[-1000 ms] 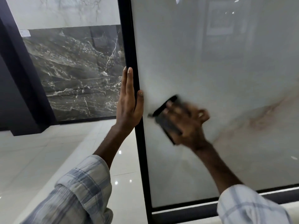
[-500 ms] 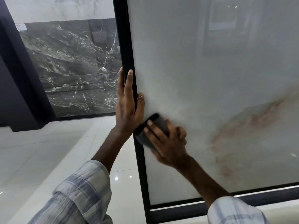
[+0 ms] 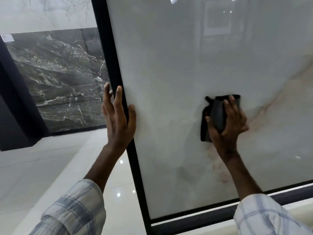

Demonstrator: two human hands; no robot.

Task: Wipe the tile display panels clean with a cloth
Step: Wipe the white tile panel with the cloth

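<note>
1. The right hand (image 3: 227,123) grasps a dark cloth (image 3: 218,116) and presses it flat on the pale panel (image 3: 169,65).
2. The cloth's long side runs up and down, low on the panel.
3. The left hand (image 3: 118,119) clasps the black frame (image 3: 110,48), thumb on the panel.
4. A dark marble tile (image 3: 59,78) stands far left.

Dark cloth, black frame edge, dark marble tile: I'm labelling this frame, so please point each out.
dark cloth (image 3: 218,114), head view, its middle fold between the fingers.
black frame edge (image 3: 108,48), head view, upper left bar.
dark marble tile (image 3: 64,78), head view, its veined centre.
</note>
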